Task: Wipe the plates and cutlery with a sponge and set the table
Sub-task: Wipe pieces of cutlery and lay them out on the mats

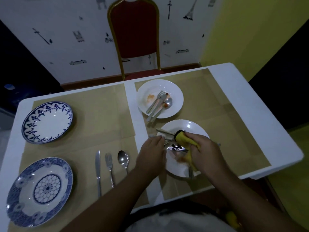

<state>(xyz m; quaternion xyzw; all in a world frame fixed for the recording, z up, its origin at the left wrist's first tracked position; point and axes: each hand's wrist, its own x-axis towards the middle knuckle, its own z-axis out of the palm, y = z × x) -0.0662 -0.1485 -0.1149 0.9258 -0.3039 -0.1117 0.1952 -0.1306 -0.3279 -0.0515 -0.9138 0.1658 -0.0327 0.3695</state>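
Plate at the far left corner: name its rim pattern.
Plate: dark blue scalloped floral border; head view.

Two blue-patterned plates (pixel 47 122) (pixel 40 191), two white plates (pixel 173 91) (pixel 192 129), three laid-out cutlery pieces (pixel 97 171) (pixel 109 166) (pixel 123 158), one sponge (pixel 181 137), two hands (pixel 151 154) (pixel 203 148), one chair (pixel 133 30)

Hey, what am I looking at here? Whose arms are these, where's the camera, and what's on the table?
No machine here: these are a person's bare arms, filmed by one wide-angle camera on their head, looking down. The right hand grips a yellow sponge wrapped round cutlery over the near white plate. The left hand is at the cutlery's other end; its grip is blurred. Behind, a second white plate, food-smeared, holds a fork and spoon. On the left lie a blue-rimmed plate, a blue-patterned plate, a knife, second fork and second spoon.
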